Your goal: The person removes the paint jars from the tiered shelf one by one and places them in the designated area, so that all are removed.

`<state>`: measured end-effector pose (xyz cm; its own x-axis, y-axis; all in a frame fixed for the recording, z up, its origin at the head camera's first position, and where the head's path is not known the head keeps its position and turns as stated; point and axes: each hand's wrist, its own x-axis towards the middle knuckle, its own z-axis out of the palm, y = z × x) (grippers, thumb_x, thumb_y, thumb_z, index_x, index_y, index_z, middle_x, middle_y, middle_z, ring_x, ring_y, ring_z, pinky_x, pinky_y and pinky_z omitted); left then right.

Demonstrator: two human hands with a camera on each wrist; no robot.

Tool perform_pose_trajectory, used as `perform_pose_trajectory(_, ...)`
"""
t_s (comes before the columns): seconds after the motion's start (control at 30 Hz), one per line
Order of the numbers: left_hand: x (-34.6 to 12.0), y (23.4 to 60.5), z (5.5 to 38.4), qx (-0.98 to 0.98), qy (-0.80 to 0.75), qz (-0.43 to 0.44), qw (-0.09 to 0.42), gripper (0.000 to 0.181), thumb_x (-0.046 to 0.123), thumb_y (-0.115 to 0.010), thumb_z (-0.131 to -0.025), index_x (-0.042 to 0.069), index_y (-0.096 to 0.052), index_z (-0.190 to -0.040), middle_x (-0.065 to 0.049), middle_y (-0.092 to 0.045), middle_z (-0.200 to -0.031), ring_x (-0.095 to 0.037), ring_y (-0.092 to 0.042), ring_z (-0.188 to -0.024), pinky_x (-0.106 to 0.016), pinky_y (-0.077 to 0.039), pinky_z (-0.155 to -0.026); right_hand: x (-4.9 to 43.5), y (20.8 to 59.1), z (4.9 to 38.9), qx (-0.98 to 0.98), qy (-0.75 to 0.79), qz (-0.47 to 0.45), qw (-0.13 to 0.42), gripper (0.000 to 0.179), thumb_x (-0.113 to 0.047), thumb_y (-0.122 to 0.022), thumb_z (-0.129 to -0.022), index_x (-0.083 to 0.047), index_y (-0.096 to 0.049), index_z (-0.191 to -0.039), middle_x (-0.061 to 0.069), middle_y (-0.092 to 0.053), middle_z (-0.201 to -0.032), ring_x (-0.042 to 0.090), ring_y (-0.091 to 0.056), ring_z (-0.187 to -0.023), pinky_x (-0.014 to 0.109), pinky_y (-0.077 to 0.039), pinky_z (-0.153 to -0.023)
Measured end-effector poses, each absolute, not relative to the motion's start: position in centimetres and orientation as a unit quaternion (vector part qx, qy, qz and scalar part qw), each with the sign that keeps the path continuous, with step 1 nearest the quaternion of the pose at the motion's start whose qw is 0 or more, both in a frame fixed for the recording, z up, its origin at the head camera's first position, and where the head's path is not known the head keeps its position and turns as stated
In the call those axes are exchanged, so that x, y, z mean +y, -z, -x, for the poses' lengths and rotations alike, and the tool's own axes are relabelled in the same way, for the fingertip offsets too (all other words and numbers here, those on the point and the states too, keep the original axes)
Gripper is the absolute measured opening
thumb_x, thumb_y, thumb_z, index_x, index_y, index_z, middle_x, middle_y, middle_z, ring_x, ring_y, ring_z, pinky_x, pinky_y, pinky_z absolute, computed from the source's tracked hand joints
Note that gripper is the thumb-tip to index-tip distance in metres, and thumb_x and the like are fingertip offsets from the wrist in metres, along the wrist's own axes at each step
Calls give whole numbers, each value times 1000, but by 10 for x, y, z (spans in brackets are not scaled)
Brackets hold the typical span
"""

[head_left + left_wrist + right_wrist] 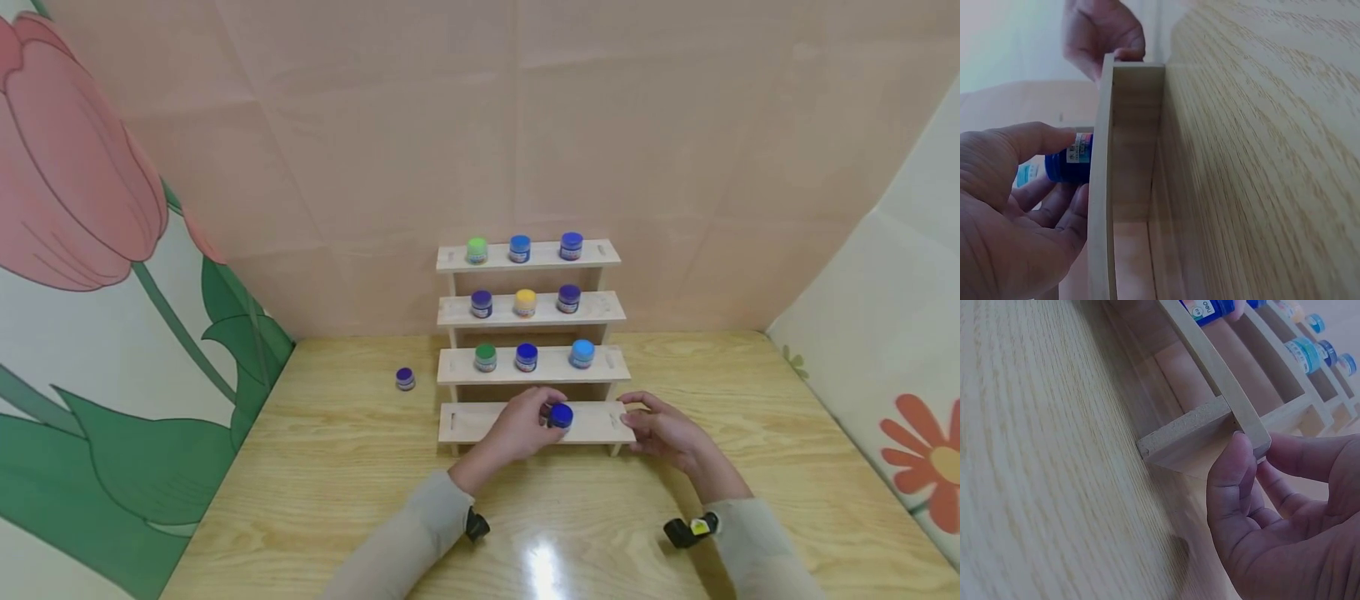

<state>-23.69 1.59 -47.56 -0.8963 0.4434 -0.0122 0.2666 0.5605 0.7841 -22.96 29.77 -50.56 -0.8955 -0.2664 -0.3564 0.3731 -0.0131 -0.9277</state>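
dark blue jar: it stands upright at the bottom shelf of the wooden rack, right of the middle. the left hand has it pinched, thumb on one side and bent fingers on the other, parted no wider than the jar itself. in the left wrist view its base looks to be at the board, but i cannot tell whether it rests there fully or sits just above.

the right hand holds the right end of that same shelf, the board's corner caught between thumb and fingers, seemingly to steady it.

higher up, the third shelf bears a green jar, a deep blue jar and a light blue jar; the second shelf has a yellow jar between two purple jars; the top shelf also carries three. a loose jar with a purple lid sits on the counter, left of the rack.

the step in hand seems to be setting the jar down on the lowest tier. as i judge it, the next move calls for settling the base flat, then parting the fingers and lifting away without nudging it.
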Motion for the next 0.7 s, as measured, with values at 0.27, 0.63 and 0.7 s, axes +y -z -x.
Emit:
perform_pose_trajectory(0.27, 19, 476, 239, 886, -408, -192, 104, 38, 21, -81, -89, 22, -66, -124, 9, -62, -108, -6, -60, -96, -23, -54, -83, 297, 506, 230, 663, 714, -40, 222, 27, -11, -58, -102, -19, -52, -127, -3, -66, -101, 12, -66, -85, 26, -57, -69)
perform_pose_trajectory(0.63, 8, 469, 233, 874, -429, -203, 101, 34, 19, -81, -88, 22, -67, -119, 9, -60, -109, -6, -60, -95, -22, -55, -84, 298, 507, 231, 666, 709, -35, 229, 26, -12, -58, -103, -21, -51, -126, -3, -65, -104, 14, -66, -86, 27, -57, -70)
perform_pose_trajectory(0.7, 2, 466, 232, 870, -436, -206, 100, 35, 17, -81, -88, 21, -67, -119, 9, -60, -112, -7, -62, -99, -21, -55, -86, 299, 508, 231, 665, 710, -32, 230, 26, -12, -58, -103, -21, -51, -127, -3, -65, -104, 14, -66, -85, 27, -57, -70)
